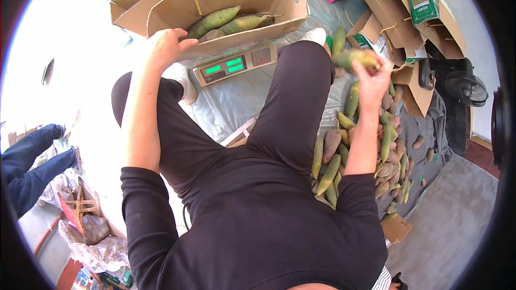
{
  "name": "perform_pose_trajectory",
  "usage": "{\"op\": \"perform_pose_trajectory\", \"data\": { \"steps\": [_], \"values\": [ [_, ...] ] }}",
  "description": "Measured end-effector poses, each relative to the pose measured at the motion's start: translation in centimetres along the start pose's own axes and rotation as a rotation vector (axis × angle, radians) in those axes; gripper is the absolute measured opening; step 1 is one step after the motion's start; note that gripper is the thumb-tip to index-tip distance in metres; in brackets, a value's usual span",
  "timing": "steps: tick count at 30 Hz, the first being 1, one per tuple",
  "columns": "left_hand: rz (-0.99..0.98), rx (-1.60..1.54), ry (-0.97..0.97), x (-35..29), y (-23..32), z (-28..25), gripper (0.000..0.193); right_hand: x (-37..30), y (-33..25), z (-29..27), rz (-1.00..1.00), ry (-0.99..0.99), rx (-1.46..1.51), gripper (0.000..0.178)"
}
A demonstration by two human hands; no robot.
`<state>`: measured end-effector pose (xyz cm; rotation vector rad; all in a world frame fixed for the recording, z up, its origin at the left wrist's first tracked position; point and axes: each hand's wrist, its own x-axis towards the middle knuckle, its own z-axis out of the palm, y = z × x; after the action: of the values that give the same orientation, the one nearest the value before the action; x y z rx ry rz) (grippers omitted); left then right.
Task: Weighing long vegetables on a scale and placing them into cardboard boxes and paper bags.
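A floor partly covered by a pale plastic sheet lies below the seated person in the head view, with a grey cloth spread toward three o'clock. At twelve o'clock, an open brown carton with yellow cord handles stands behind the lit green display of a scale; its underside is hidden. Long green vegetables lie inside it. Between ten and eleven o'clock, the left hand rests at the carton's near rim, fingers bent; I cannot tell how firmly it grips. At two o'clock, the right hand is closed around one end of a green-and-yellow vegetable, raised above the sheet and well apart from the carton. At three o'clock spreads a pile of green and reddish-brown produce. More open cartons crowd between one and two o'clock, with a black fan near three. Another person's blue-trousered legs reach in at nine o'clock, and clear plastic bags lie at eight.
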<state>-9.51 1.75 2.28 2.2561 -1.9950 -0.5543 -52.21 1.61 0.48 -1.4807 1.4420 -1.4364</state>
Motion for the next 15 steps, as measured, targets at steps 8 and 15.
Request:
{"op": "perform_pose_trajectory", "data": {
  "steps": [8, 15],
  "values": [
    [0.036, 0.034, 0.027, -0.1, -0.4, -0.2, 0.039, 8.0, -7.6, 9.4, -0.636, -0.130, -0.100, 0.038],
    [0.053, -0.043, -0.008, 0.4, -1.9, 0.6, 0.040, 7.5, -8.1, 14.1, -0.718, -0.269, -0.692, 0.038]
  ]
}}
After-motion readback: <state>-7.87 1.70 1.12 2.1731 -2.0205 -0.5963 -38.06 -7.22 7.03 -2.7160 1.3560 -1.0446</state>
